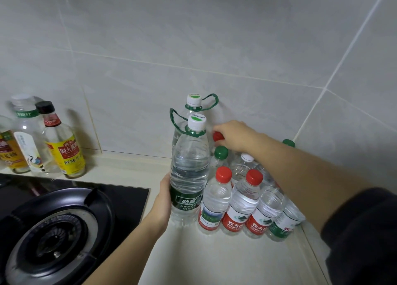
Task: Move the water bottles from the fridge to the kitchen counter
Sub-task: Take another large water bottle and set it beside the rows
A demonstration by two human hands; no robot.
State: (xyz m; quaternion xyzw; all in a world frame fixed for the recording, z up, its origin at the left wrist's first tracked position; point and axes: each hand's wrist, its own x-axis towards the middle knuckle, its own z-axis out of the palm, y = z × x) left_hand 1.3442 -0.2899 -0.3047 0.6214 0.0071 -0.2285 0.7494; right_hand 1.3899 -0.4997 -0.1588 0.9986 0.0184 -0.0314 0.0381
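Cream bench [214, 263] in the corner carries all the water bottles, with a black gas hob [53, 231] set in its left side. Your left hand [163, 201] wraps the lower side of the big green-label bottle [189, 177], which is upright on the bench at the left end of the group. Just right of it is a front row of small bottles [216, 201], mostly red caps and red labels, packed touching. Behind them a green-capped bottle [221, 152] and a white-capped bottle [247, 157] show. Your right hand [234, 136] reaches over the row, fingers pinching the cap of the back red-capped bottle [218, 136] near the wall; its body is hidden. A second big bottle [194, 101], white cap and green carry loop, stands behind the first by the tiled wall [236, 37]. Sauce bottles [64, 147] stand far left along the wall
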